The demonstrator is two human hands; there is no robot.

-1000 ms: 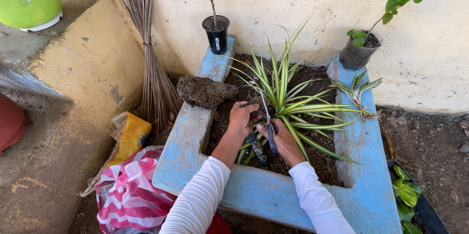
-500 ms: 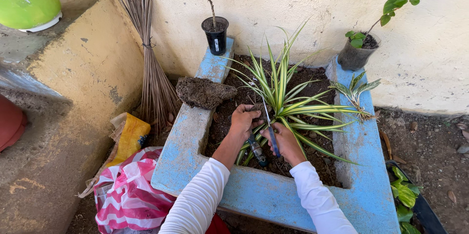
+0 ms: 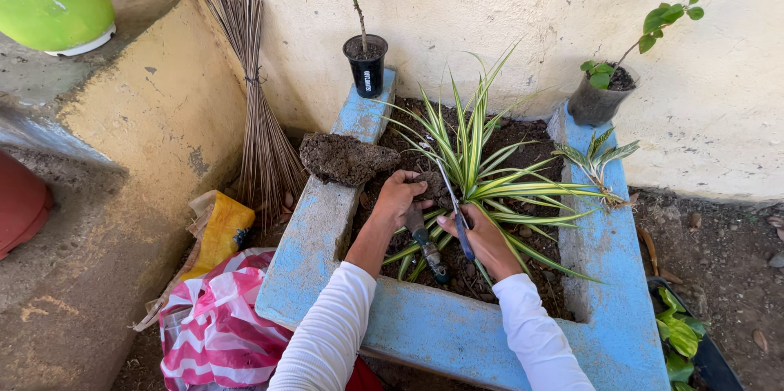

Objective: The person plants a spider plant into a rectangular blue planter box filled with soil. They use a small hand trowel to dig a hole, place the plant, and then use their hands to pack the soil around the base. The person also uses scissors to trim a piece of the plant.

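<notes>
My left hand (image 3: 398,197) is curled around a dark soil clump (image 3: 426,186) at the base of a green-and-cream striped plant (image 3: 478,158). My right hand (image 3: 483,242) grips a thin tool with a blue handle (image 3: 462,236). Its blade points up into the leaves. A second hand tool with a dark handle (image 3: 426,250) lies on the soil between my hands. The plant grows in a blue concrete planter box (image 3: 322,232) filled with dark soil.
A large soil clod (image 3: 345,158) sits on the left rim. A black pot with a seedling (image 3: 367,72) and a grey potted plant (image 3: 594,101) stand on the far corners. A stick broom (image 3: 261,121), a striped pink bag (image 3: 208,330) and a green pot (image 3: 53,3) are on the left.
My left hand has crept slightly towards the plant's base and closed on the soil. My right hand with the tool has barely moved.
</notes>
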